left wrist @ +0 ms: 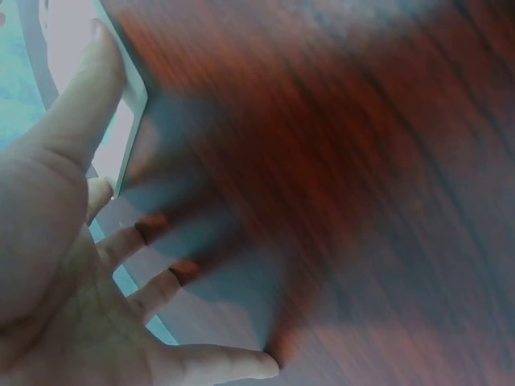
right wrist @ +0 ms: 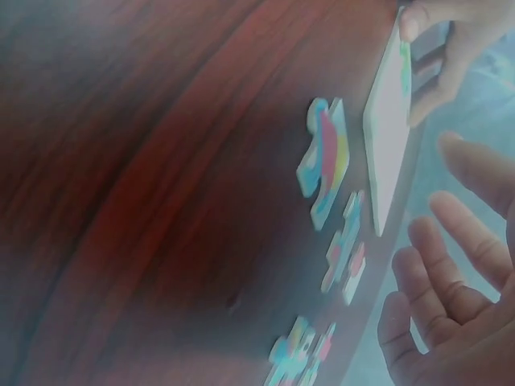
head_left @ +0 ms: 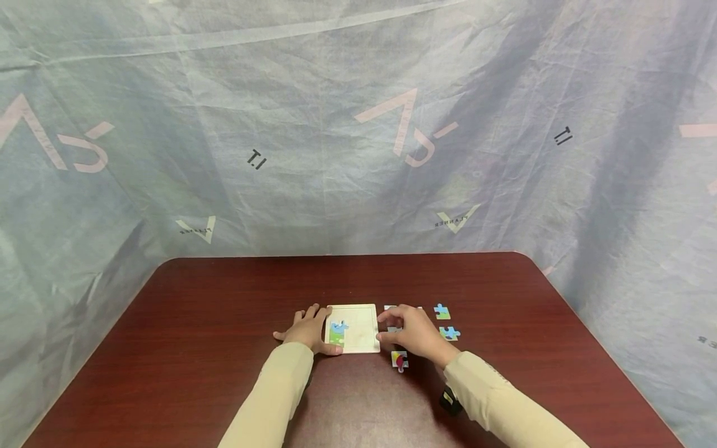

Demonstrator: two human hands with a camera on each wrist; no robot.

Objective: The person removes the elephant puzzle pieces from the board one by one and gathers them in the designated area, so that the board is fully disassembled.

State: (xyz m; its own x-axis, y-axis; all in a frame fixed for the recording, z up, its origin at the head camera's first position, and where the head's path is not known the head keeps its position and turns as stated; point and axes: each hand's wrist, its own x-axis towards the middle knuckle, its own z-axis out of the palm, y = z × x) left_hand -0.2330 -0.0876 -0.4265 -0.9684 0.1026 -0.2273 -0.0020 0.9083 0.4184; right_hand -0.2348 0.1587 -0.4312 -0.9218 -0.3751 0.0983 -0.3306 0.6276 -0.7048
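Note:
A pale puzzle board (head_left: 361, 331) lies flat on the table, with a blue and green puzzle piece (head_left: 337, 338) at its lower left. My left hand (head_left: 307, 331) rests at the board's left side with fingers spread. Its thumb lies on the near edge and its index finger touches the far left corner. My right hand (head_left: 411, 334) hovers by the board's right edge, fingers loosely bent and apart, holding nothing. Below it lies a red and yellow puzzle piece (head_left: 399, 359). Other pieces under this hand are partly hidden in the head view.
Two blue and green puzzle pieces (head_left: 442, 312) lie right of the right hand. A small black object (head_left: 449, 401) shows under the right sleeve. The dark red wooden table (head_left: 224, 292) ends at a grey cloth backdrop (head_left: 313, 155) with printed letters.

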